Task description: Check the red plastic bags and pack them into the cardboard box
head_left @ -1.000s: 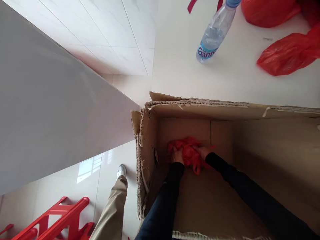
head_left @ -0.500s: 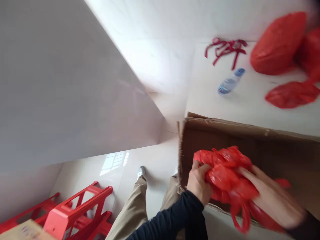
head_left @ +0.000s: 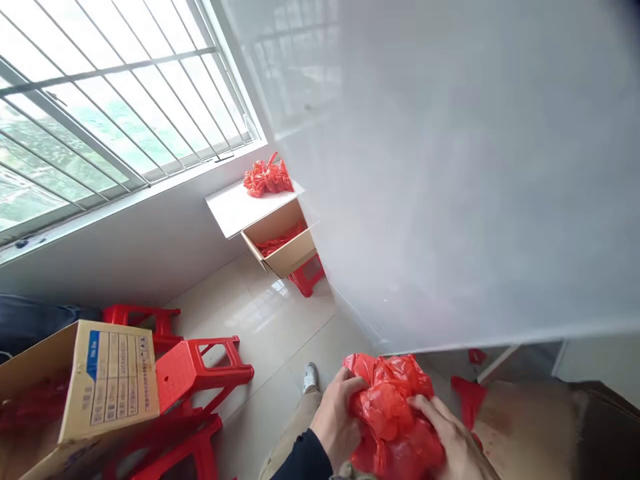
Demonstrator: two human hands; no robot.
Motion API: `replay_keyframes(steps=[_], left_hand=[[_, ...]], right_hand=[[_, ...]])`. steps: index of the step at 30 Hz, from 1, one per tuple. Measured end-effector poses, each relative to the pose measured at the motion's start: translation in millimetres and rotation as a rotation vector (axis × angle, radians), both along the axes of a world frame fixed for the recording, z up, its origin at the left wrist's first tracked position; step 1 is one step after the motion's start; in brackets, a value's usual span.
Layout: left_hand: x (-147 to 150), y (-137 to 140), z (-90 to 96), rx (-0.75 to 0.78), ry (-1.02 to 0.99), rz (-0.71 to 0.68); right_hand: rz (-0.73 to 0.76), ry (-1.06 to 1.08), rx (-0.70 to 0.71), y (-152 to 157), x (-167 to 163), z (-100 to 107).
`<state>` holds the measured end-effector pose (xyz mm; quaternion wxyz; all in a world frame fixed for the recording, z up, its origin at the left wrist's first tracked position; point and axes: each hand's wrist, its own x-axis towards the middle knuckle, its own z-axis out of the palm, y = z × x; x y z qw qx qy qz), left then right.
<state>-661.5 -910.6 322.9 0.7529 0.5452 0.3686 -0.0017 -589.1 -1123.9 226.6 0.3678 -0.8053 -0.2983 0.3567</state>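
Between my hands is a crumpled bundle of red plastic bags [head_left: 393, 400], shiny and loosely bunched. My left hand [head_left: 343, 413] grips its left side, with the thumb lying along the top. On the right side my right hand [head_left: 445, 433] holds it, fingers pressed into the plastic. The bundle is up in front of my body, and its lower end runs out of view at the bottom edge.
A printed cardboard box [head_left: 113, 380] with red plastic inside stands at lower left by red stools [head_left: 200, 367]. Another open box [head_left: 295, 253] and red bags [head_left: 269, 177] are by the window [head_left: 115, 87]. A large pale panel [head_left: 450, 167] fills the upper right.
My view has swung left, towards the window and stools. My hands and the red bag bundle have come away from the large cardboard box; both hands still hold it.
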Motion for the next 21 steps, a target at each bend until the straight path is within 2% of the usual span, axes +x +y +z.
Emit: replay_keyframes(steps=[4,8,11,14,17,21], left_hand=[[-31.6,147.5,-11.3,0.247,0.031,-0.147],[-35.2,262.9,-24.4,0.365,0.058,-0.221],[-20.9,330.7,-31.6,0.411,0.047,-0.218],[0.6,390.2,-36.5,0.454,0.048,-0.159],[19.1,447.8,-34.8,0.508,0.073,-0.055],[34.5,525.7,-24.7,0.575,0.122,0.120]], right_hand=[[0.025,0.005,0.013,148.9,-16.5,10.3],[0.010,0.005,-0.019,268.8,-17.2,21.5],[0.015,-0.013,-0.041,341.5,1.4,27.5],[0.065,-0.047,-0.045,409.9,35.0,28.8],[0.168,-0.097,-0.024,484.4,76.3,30.0],[0.377,-0.172,0.025,596.6,132.6,40.6]])
